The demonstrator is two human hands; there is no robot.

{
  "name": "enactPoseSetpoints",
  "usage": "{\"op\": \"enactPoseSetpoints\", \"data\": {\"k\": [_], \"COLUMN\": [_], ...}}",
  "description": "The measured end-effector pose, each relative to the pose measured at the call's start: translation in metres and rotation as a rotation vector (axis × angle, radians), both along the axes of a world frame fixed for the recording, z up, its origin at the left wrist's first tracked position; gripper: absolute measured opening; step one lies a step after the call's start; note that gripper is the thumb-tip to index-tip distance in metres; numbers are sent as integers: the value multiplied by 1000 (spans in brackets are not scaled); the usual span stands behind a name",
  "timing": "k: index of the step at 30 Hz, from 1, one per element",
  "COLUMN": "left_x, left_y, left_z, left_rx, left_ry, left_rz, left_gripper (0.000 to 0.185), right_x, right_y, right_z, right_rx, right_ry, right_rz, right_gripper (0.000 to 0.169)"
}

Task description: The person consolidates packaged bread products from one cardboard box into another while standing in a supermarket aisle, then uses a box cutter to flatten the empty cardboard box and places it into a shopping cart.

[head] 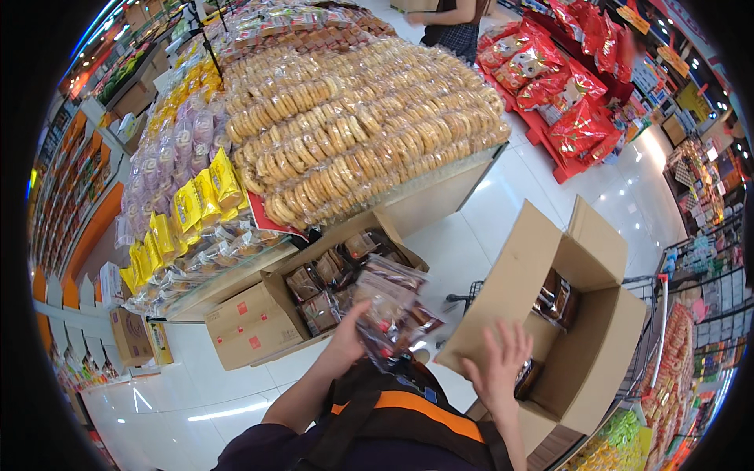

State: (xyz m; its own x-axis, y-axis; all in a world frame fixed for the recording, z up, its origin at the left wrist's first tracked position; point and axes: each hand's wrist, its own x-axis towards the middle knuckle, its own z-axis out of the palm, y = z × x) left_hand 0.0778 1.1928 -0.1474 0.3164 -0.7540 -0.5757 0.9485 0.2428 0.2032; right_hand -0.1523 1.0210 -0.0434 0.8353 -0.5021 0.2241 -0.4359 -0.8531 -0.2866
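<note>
My left hand [352, 332] grips several clear plastic packs of a dark brown food [389, 312] in front of my apron [406, 406]. My right hand [498, 359] has its fingers spread beside the near flap of an open cardboard box [595, 347]; whether it touches the flap I cannot tell. Inside that box lie a few dark wrapped packs [555, 300]. To the left, a second open cardboard box [253, 321] stands low against the display, filled with rows of similar brown packs [321, 312]. The held packs are partly blurred.
A display stand [447, 188] bears rows of wrapped round pastries [353, 129] and yellow packets [203, 194]. Behind the right box is a wire shopping cart [651, 341]. Red bags [548, 82] fill a red rack, and another person [453, 26] stands beyond the display. Glossy tiles [218, 406] cover the floor.
</note>
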Motion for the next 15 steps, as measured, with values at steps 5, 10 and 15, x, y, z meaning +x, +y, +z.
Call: {"op": "enactPoseSetpoints", "data": {"k": [5, 10, 15], "left_x": [95, 177, 237], "left_y": [19, -21, -94], "left_z": [-110, -176, -238], "left_rx": [334, 597, 567], "left_ry": [-115, -472, -675], "left_rz": [108, -267, -737], "left_gripper": [51, 67, 94], "right_x": [-21, -11, -5], "right_y": [-3, 10, 16], "right_z": [-24, -36, -28], "right_rx": [133, 219, 230], "right_ry": [-5, -44, -1], "right_rz": [-320, -481, -584], "right_gripper": [65, 67, 67]}}
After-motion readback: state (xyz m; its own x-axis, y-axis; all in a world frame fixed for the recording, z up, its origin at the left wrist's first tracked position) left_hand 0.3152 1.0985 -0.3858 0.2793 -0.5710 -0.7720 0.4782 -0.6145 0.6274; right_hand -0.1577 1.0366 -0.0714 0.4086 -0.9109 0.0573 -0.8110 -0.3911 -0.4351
